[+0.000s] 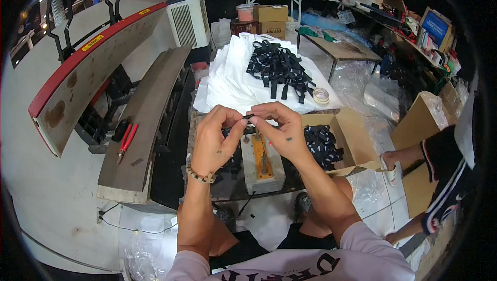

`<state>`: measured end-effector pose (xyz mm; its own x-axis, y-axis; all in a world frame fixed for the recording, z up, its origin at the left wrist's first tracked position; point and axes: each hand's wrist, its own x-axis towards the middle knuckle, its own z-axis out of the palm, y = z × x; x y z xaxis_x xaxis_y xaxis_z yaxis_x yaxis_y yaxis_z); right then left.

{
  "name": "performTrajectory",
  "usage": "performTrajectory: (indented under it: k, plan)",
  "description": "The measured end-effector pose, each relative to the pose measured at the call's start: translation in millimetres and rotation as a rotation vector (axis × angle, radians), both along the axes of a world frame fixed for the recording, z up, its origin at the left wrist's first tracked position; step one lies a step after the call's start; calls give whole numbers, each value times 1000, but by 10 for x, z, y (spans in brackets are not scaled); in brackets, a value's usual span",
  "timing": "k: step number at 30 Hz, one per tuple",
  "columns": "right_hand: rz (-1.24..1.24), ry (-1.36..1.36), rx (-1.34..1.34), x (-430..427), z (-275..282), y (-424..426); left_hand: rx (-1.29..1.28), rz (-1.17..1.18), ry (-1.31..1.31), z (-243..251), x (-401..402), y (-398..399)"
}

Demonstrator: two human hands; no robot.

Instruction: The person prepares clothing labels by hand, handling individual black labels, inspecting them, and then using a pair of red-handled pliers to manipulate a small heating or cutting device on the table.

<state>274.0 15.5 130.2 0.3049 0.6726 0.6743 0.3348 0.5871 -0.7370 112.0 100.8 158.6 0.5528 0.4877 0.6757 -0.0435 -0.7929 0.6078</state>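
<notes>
Between the fingertips of my left hand [218,137] and my right hand [280,129] is a small black strap piece [248,117], pinched by both. The fingers cover most of it. Below them on the low table stands a grey box-shaped device [265,186] with an orange-yellow plate [262,156] and metal parts on top. Right of it, a cardboard box [351,135] holds many small black pieces [320,143] with pale marks. More dark pieces lie partly hidden under my left hand. Beyond my hands, a tangled heap of black straps [277,67] rests on stacked white sheets [229,73].
A roll of tape [321,95] sits beside the strap heap. Red-handled pliers [127,143] lie on a long narrow board [136,125] at left, next to a red-edged press [97,52]. Another person's leg [405,158] is at right, near cardboard [417,118].
</notes>
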Motion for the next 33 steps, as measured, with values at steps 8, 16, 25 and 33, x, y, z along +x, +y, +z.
performTrajectory:
  k: [8, 16, 25, 33]
  plan:
    - [84, 286, -120, 62, 3, 53, -470, -160, -179, -107, 69, 59]
    - [126, 298, -158, 25, 80, 81, -537, -186, -206, -116, 57, 91]
    - [139, 233, -193, 19, 106, 63, -514, -170, -248, -133, 70, 101]
    - [145, 255, -170, -22, 130, 74, -462, -126, -250, -143, 57, 106]
